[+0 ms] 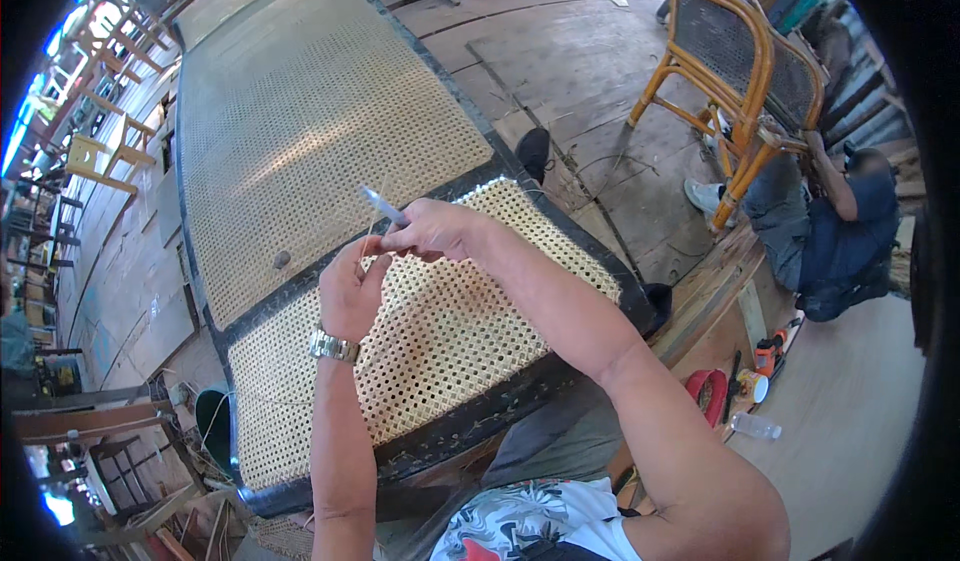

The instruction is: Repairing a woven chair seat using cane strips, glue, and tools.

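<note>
My right hand [437,229] is closed round a small knife [380,204] whose pale blade points up and away to the left. Close beside it, my left hand [350,286], with a metal watch [333,346] at the wrist, has its fingers pinched together on what looks like a thin cane strand [368,244]. Both hands meet just above the near woven cane panel [440,361], which sits in a dark frame [265,306]. Beyond the crossbar stretches a longer cane panel [310,131]. A small dark lump [281,260] lies on that far panel near the crossbar.
At the right, another person [830,221] sits by a rattan chair [740,81]. A red ring-shaped object [707,396], an orange tool [768,354] and a clear bottle [756,426] lie lower right. A dark green bucket [213,426] stands left of the frame; wooden chairs [105,156] stand farther left.
</note>
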`<state>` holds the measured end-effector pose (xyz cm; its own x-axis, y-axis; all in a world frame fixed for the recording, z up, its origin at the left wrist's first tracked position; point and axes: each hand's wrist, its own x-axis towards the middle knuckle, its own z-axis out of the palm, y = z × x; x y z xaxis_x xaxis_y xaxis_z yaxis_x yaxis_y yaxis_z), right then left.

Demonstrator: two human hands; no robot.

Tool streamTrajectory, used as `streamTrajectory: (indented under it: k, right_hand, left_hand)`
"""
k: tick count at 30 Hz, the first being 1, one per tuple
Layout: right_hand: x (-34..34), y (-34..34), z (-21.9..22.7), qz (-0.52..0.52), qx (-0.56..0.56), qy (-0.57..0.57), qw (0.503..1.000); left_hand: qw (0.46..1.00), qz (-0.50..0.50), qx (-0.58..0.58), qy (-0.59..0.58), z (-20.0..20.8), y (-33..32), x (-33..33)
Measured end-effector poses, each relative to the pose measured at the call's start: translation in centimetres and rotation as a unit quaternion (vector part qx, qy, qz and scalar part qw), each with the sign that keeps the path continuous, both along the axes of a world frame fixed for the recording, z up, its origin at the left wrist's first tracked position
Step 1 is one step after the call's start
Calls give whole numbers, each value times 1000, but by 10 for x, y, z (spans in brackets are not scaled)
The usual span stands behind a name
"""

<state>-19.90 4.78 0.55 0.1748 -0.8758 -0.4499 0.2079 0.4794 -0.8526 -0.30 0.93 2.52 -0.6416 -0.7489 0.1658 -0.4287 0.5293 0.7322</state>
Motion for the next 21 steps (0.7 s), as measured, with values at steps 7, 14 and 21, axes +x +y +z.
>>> streamTrajectory:
  k: [7,14,21]
  right_hand:
    - [-8,9,14,-7,18,0,1000]
    - [-3,8,13,1,-28,-13,1000]
    - [3,14,32,-55,-118,79,988]
  left_hand:
    - [997,28,68,23,15,4,-4]
    - [983,17,181,38,2,-11,8]
    - [930,56,314,180,-10,-11,2]
